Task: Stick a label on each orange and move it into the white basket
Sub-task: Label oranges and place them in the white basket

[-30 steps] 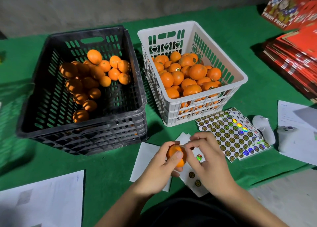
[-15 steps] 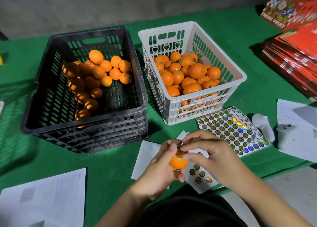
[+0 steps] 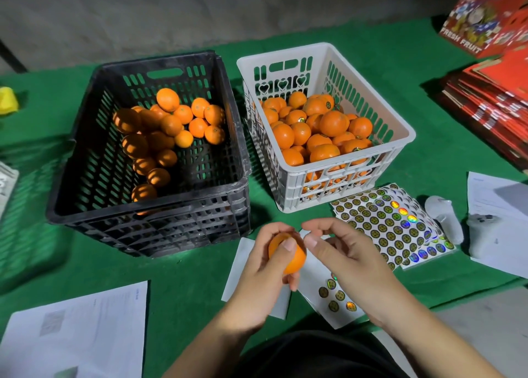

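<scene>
- Left hand (image 3: 264, 266) grips the orange (image 3: 288, 253), fingers curled round it, above the green cloth (image 3: 185, 289) in front of the white basket (image 3: 398, 155).
- Right hand (image 3: 343, 252) sits just beside the fruit, thumb and forefinger curled together; whether they pinch a label, I cannot tell.
- Label sheets (image 3: 391, 223) lie just right of the hands, the black crate (image 3: 231, 183) on the left.

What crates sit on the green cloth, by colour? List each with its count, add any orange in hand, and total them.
Black crate: 1
White basket: 1
Orange held in the left hand: 1
Total: 3
</scene>
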